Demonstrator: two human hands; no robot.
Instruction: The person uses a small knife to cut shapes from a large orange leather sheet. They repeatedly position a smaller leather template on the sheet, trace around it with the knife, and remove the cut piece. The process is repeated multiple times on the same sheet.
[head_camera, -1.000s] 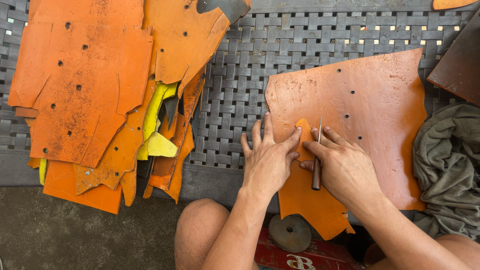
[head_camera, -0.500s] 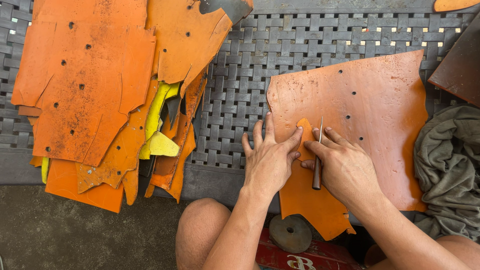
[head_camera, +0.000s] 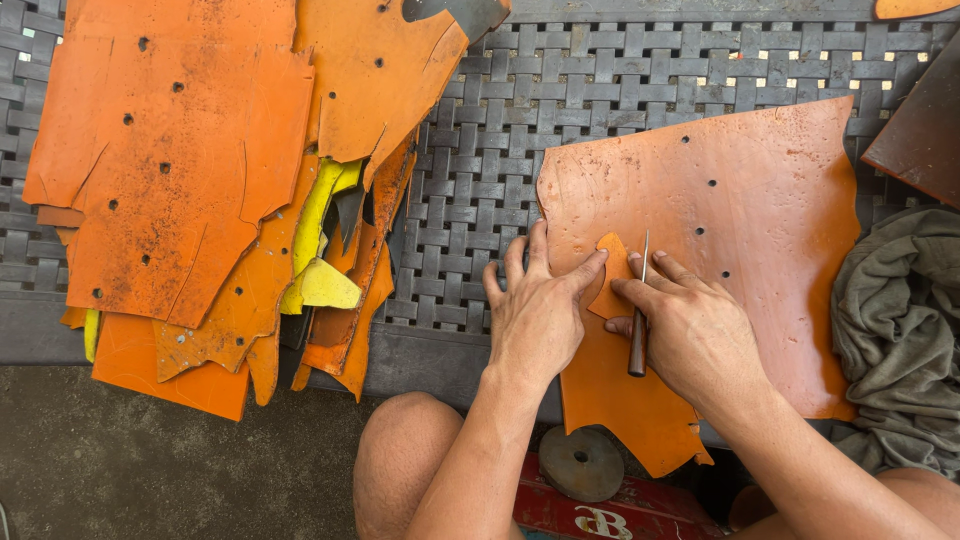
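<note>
Orange leather sheet (head_camera: 760, 200): likely stiff yet bendable, best pinned flat. Left hand (head_camera: 535, 320) presses small pattern piece (head_camera: 610, 285) onto it, fingers spread; right hand (head_camera: 690, 335) grasps wooden-handled awl (head_camera: 638, 330).

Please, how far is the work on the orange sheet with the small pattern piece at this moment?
Done: many cut orange sheets lie stacked at left. In hand: the left hand presses a small pattern piece flat on the big orange sheet, and the right hand holds a thin pointed tool at its edge. Left: no finished outline or cut shows around the piece, so most of it remains.
</note>
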